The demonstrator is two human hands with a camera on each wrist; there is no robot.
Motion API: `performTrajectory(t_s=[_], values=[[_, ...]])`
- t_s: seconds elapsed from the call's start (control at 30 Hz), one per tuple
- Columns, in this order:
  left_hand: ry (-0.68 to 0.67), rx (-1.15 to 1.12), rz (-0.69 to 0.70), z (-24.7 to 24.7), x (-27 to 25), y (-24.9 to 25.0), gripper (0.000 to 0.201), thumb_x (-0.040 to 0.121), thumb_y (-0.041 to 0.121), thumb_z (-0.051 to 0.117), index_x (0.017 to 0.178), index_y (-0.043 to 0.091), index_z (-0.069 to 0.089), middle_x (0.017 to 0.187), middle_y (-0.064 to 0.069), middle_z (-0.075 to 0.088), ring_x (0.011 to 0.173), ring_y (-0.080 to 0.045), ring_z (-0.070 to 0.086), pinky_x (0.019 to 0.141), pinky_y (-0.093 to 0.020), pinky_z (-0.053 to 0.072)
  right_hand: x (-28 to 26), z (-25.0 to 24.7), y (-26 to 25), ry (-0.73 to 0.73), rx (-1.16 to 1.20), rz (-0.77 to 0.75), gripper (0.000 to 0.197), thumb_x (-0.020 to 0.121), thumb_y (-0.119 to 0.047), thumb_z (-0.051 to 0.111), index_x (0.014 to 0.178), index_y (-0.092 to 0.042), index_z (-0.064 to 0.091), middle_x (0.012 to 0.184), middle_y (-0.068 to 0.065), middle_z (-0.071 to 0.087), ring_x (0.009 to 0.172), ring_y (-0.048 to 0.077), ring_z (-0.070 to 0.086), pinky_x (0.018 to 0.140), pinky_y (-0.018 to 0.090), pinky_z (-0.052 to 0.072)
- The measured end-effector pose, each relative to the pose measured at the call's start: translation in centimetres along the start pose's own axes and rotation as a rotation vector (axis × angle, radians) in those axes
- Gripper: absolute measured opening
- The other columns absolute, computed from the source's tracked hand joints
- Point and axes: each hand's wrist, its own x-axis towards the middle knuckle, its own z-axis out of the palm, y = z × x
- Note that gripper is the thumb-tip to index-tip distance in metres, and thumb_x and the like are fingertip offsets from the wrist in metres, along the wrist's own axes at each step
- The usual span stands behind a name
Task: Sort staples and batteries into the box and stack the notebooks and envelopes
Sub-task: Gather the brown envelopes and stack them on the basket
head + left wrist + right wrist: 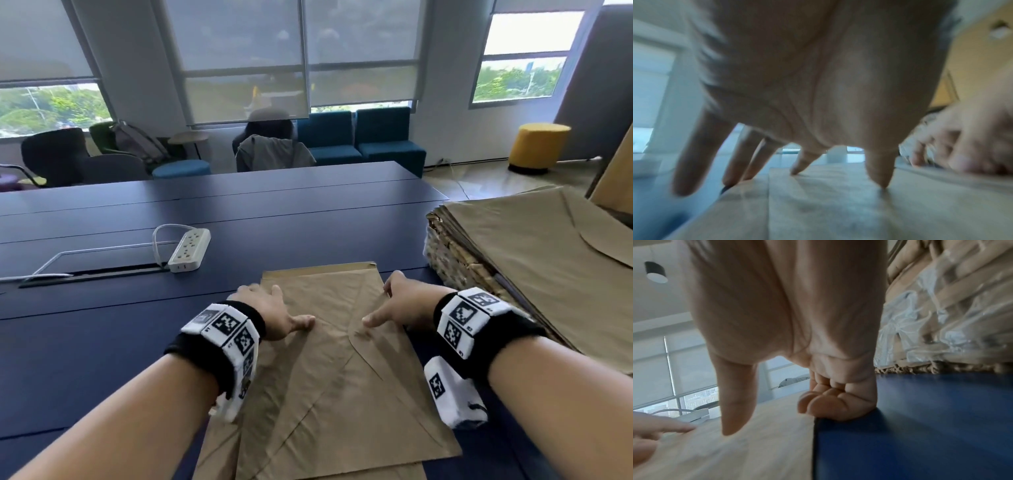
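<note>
Both hands rest on the large brown paper envelope (329,346) at 6 o'clock on the dark blue table (102,329). The left hand (270,313) spreads straight fingers on it; the right hand (399,305) curls fingers over its 3 o'clock edge, fingertips (824,404) partly hidden. The left wrist view is blurred.

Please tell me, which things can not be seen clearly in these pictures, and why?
- Head view: how many envelopes lie in the stack; only edges peek out below the top one.
- Head view: the left hand fingers; the hand's back hides them.
- Left wrist view: fingertip contact; motion blur.
- Right wrist view: what the plastic-wrapped bundle holds; blurred and cut by the frame edge.
- No box, staples, batteries or notebooks visible.
</note>
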Motion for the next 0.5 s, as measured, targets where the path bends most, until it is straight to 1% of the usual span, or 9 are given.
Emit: performTrajectory(t_s=[0.07,0.13,0.17,0.2,0.27,0.33,0.37,0.43,0.5], values=[[0.038,-0.063,0.036,-0.6,0.1,-0.8,0.098,0.083,0.087,0.041,0.153,0.019,0.033,0.157,-0.018,0.028,0.144,-0.038,0.031,0.116,-0.048,0.033,0.1,0.0,-0.1,-0.017,0.009,0.020,0.098,0.073,-0.043,0.091,0.141,-0.008,0.031,0.123,0.009,0.058,0.104,0.023,0.061,0.079,0.034,0.054],[0.013,-0.146,0.045,-1.2,0.5,-1.9,0.091,0.085,0.081,0.051,0.150,0.019,0.037,0.154,-0.017,0.032,0.139,-0.036,0.041,0.112,-0.044,0.038,0.4,0.3,-0.4,-0.017,-0.032,0.028,0.112,0.069,-0.047,0.093,0.144,-0.003,0.022,0.129,0.012,0.058,0.116,0.029,0.059,0.091,0.038,0.051],[-0.010,-0.180,0.052,-1.4,0.6,-2.6,0.089,0.084,0.078,0.058,0.148,0.018,0.040,0.149,-0.017,0.040,0.132,-0.033,0.050,0.106,-0.040,0.044,0.5,0.5,-0.6,-0.012,-0.044,0.032,0.116,0.068,-0.048,0.093,0.145,-0.002,0.020,0.131,0.013,0.057,0.120,0.030,0.058,0.094,0.038,0.050],[-0.032,-0.225,0.067,-1.5,0.9,-3.1,0.084,0.083,0.073,0.064,0.142,0.017,0.046,0.140,-0.016,0.051,0.120,-0.030,0.059,0.094,-0.036,0.050,0.6,0.6,-0.7,-0.003,-0.051,0.031,0.116,0.067,-0.050,0.092,0.144,-0.003,0.019,0.132,0.013,0.057,0.121,0.031,0.058,0.094,0.038,0.049],[-0.060,-0.369,0.117,-1.6,1.4,-3.8,0.064,0.082,0.061,0.075,0.121,0.013,0.057,0.113,-0.014,0.069,0.090,-0.026,0.069,0.066,-0.030,0.052,0.7,0.7,-0.7,0.008,-0.056,0.029,0.113,0.066,-0.053,0.092,0.141,-0.005,0.023,0.129,0.013,0.059,0.120,0.031,0.059,0.095,0.040,0.049],[-0.083,-0.545,0.138,-1.6,1.5,-4.1,0.045,0.085,0.047,0.080,0.105,0.014,0.057,0.100,-0.014,0.069,0.076,-0.024,0.067,0.062,-0.030,0.056,0.9,0.6,-0.6,0.017,-0.062,0.020,0.109,0.065,-0.055,0.092,0.137,-0.007,0.025,0.126,0.012,0.060,0.118,0.032,0.060,0.097,0.042,0.049],[-0.093,-0.625,0.137,-1.6,1.3,-4.1,0.042,0.085,0.041,0.081,0.105,0.016,0.053,0.100,-0.014,0.066,0.075,-0.022,0.065,0.061,-0.031,0.056,1.0,0.6,-0.6,0.019,-0.066,0.016,0.109,0.065,-0.055,0.092,0.137,-0.007,0.025,0.125,0.012,0.061,0.118,0.032,0.060,0.098,0.042,0.049],[-0.095,-0.756,0.141,-1.4,1.3,-4.4,0.050,0.084,0.031,0.083,0.115,0.014,0.048,0.097,-0.011,0.062,0.071,-0.017,0.062,0.057,-0.027,0.052,1.1,0.6,-0.6,0.016,-0.073,0.018,0.111,0.064,-0.057,0.091,0.138,-0.007,0.024,0.122,0.012,0.063,0.116,0.032,0.062,0.100,0.042,0.050],[-0.069,-0.871,0.159,-1.2,1.3,-4.6,0.047,0.086,0.018,0.082,0.120,0.011,0.051,0.090,-0.005,0.064,0.063,-0.009,0.062,0.052,-0.022,0.049,1.2,0.6,-0.5,0.023,-0.074,0.019,0.110,0.064,-0.058,0.091,0.136,-0.008,0.025,0.120,0.011,0.063,0.113,0.031,0.063,0.100,0.044,0.051]])
